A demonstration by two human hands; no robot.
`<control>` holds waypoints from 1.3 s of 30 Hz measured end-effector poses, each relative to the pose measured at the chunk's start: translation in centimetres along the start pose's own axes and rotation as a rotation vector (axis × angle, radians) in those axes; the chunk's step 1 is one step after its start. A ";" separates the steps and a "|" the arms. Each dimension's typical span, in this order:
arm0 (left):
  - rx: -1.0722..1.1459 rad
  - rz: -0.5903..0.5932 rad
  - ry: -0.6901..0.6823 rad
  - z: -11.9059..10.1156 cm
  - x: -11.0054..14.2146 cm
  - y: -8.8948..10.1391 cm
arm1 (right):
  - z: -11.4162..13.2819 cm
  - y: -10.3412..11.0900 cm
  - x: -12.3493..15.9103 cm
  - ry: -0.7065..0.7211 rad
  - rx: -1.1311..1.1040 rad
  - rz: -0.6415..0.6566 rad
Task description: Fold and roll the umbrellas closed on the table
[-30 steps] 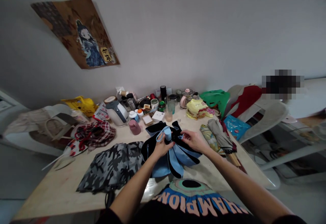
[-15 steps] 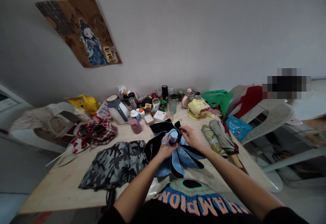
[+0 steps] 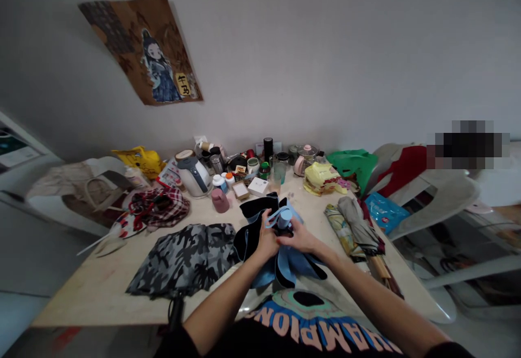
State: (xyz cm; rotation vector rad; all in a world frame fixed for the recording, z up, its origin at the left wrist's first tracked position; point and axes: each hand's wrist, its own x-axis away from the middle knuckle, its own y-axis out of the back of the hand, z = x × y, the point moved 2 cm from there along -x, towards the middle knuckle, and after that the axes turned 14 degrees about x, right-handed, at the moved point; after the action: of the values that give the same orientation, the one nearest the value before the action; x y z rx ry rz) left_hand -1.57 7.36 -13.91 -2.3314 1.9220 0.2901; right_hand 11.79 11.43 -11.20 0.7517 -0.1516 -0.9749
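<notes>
A blue and black folding umbrella (image 3: 285,257) lies collapsed on the wooden table (image 3: 101,287) in front of me, its pale blue handle (image 3: 284,218) and wrist loop pointing up. My left hand (image 3: 266,238) is closed round the umbrella's gathered fabric just below the handle. My right hand (image 3: 299,237) is closed on the folds beside it, the two hands touching.
A grey camouflage umbrella (image 3: 183,257) lies open to the left, a plaid one (image 3: 160,206) behind it. Folded umbrellas (image 3: 356,228) lie on the right. A white kettle (image 3: 194,175), a pink cup (image 3: 220,200), bottles and jars crowd the back. Plastic chairs (image 3: 431,190) stand at the right.
My right hand has moved left along the fabric and now meets my left hand at the handle. The view has shifted slightly to the left.
</notes>
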 end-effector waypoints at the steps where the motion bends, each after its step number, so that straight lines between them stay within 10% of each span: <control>1: 0.022 0.020 0.015 0.1 0.2 -0.1 | -0.2 -0.4 0.0 -0.014 0.018 -0.066; 7: 0.095 0.236 -0.001 -1.9 0.6 0.7 | -1.2 -1.9 -0.6 -0.106 -0.009 -0.215; 16: -0.150 0.137 -0.085 -8.2 -2.0 4.5 | -0.9 -1.8 -0.4 -0.026 0.010 -0.225; 28: 0.884 0.242 1.049 -6.9 5.9 0.8 | 0.8 1.8 0.8 0.003 0.168 -0.479; 34: 1.187 0.331 1.023 -10.1 4.2 -1.4 | 5.3 3.8 1.4 0.252 0.281 -0.614; 39: 1.418 -0.007 1.054 -12.3 2.1 -2.0 | 7.6 4.2 2.8 0.448 0.371 -0.645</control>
State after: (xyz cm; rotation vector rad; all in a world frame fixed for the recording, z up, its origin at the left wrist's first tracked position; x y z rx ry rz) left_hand 1.72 3.27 -2.44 -1.3837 1.3359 -1.8973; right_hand 12.98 6.74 -3.48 1.3916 0.3317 -1.3726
